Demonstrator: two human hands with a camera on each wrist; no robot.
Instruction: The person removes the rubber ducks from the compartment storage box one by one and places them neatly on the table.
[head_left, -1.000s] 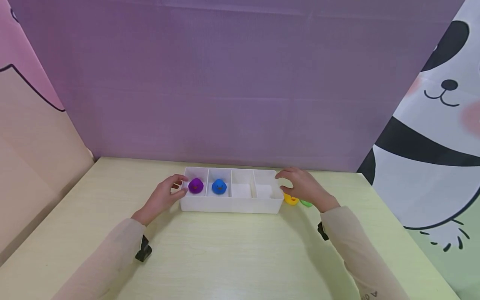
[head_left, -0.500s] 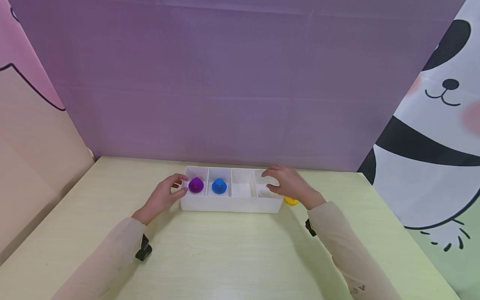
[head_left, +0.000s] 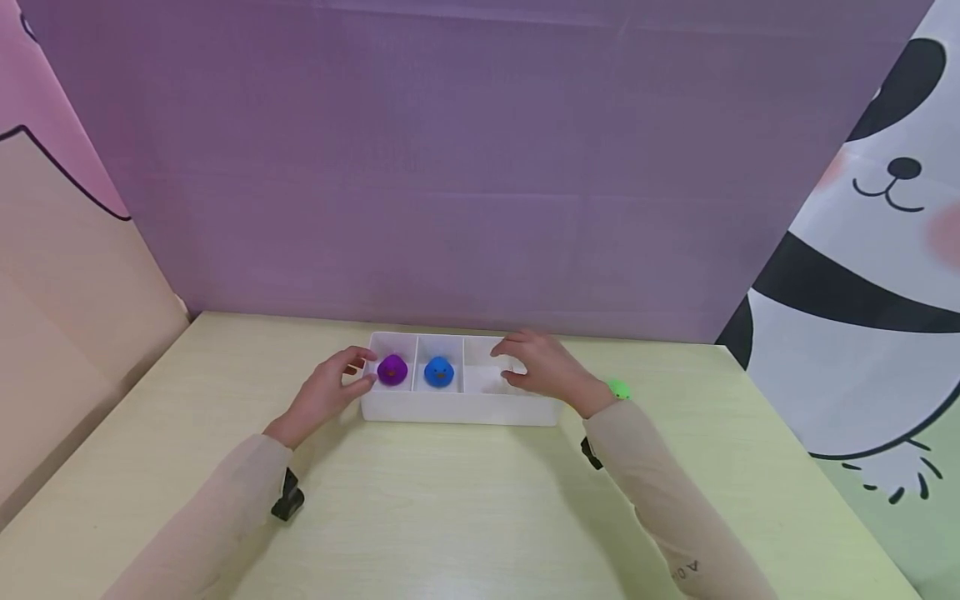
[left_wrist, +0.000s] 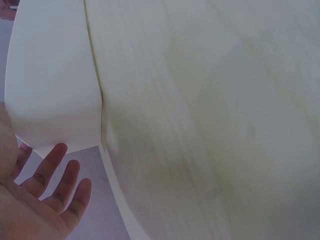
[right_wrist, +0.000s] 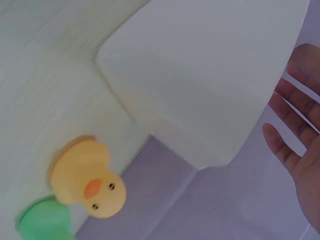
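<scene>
A white box (head_left: 457, 408) with a row of compartments stands on the table. In its leftmost compartment sits a purple toy duck (head_left: 392, 370), and beside it, one compartment over, a blue toy duck (head_left: 438, 372). My left hand (head_left: 327, 387) is at the box's left end, fingertips at the rim; the left wrist view shows its fingers loosely spread by the end wall. Above the right part of the box hangs my right hand (head_left: 551, 371), thumb and fingers apart, nothing visible between them.
Right of the box lie a green toy duck (head_left: 618, 389) and a yellow toy duck (right_wrist: 87, 175); my right arm hides the yellow one in the head view. A purple backdrop (head_left: 450, 167) rises behind the table (head_left: 450, 500).
My right hand has moved left from the box's right end to above its right-hand compartments. The left hand, the box and the ducks in it have stayed put.
</scene>
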